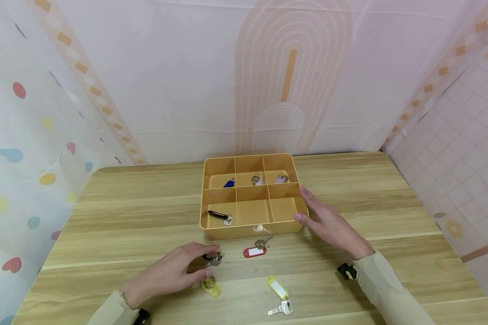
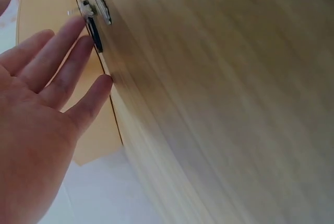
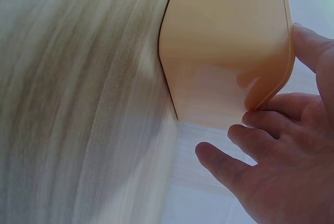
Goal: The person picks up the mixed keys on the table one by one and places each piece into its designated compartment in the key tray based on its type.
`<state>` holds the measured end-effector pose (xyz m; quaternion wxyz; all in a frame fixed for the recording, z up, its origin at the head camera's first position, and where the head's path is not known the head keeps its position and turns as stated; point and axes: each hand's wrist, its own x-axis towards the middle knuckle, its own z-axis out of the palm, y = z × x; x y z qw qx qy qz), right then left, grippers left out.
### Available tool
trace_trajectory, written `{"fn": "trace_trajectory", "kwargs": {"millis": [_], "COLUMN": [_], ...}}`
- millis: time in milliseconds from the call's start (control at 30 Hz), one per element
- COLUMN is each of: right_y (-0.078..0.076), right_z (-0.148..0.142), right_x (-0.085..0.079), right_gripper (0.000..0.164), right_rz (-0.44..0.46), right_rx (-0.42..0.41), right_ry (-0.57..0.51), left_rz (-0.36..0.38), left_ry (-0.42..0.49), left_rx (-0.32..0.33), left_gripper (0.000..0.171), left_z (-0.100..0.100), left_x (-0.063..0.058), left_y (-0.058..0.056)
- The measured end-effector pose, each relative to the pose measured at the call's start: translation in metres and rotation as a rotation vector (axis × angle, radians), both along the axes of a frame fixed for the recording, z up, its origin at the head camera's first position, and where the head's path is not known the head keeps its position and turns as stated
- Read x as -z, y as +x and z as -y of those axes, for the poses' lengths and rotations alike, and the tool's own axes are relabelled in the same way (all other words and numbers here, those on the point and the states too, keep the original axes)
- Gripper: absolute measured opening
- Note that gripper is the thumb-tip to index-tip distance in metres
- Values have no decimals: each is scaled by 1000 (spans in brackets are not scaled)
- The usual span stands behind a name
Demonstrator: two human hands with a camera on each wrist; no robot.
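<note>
My left hand [image 1: 176,271] is low over the table, its thumb and index finger apart on either side of a black-tagged key [image 1: 213,259]. In the left wrist view the fingers are extended, the fingertips right at the black tag [image 2: 95,35]. A yellow tag [image 1: 211,287] lies just below the thumb. My right hand [image 1: 329,225] rests at the right front corner of a yellow-orange box with compartments [image 1: 252,231]. Its thumb touches the rim and its fairly straight fingers lie along the outer side wall [image 3: 209,88].
A red tag [image 1: 254,252] with a key lies before the box; a yellow tag with a silver key [image 1: 281,308] lies nearer. The box holds a blue tag [image 1: 229,183], a black tag [image 1: 217,214] and two more keys in separate compartments. A patterned cloth wall [image 1: 179,90] stands behind.
</note>
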<state>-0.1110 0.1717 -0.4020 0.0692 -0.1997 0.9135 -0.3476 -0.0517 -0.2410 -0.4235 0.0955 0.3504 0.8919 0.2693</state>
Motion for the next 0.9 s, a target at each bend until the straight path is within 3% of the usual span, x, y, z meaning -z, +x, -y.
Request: {"fn": "trace_trajectory", "kwargs": {"millis": [267, 733, 900], "right_y": [0, -1, -2], "right_z": [-1, 0, 0], "right_x": [0, 0, 0], "right_gripper": [81, 82, 82], "right_rz": [1, 7, 4], "right_rx": [0, -3, -3], "right_ry": [4, 3, 6], "left_rz": [-22, -194, -216], "left_ry": [-13, -46, -42], "left_rx": [39, 91, 93], "left_gripper": [36, 19, 15], "left_z": [-8, -21, -22], "left_x": [-1, 6, 9], "left_y": [-5, -11, -12]}}
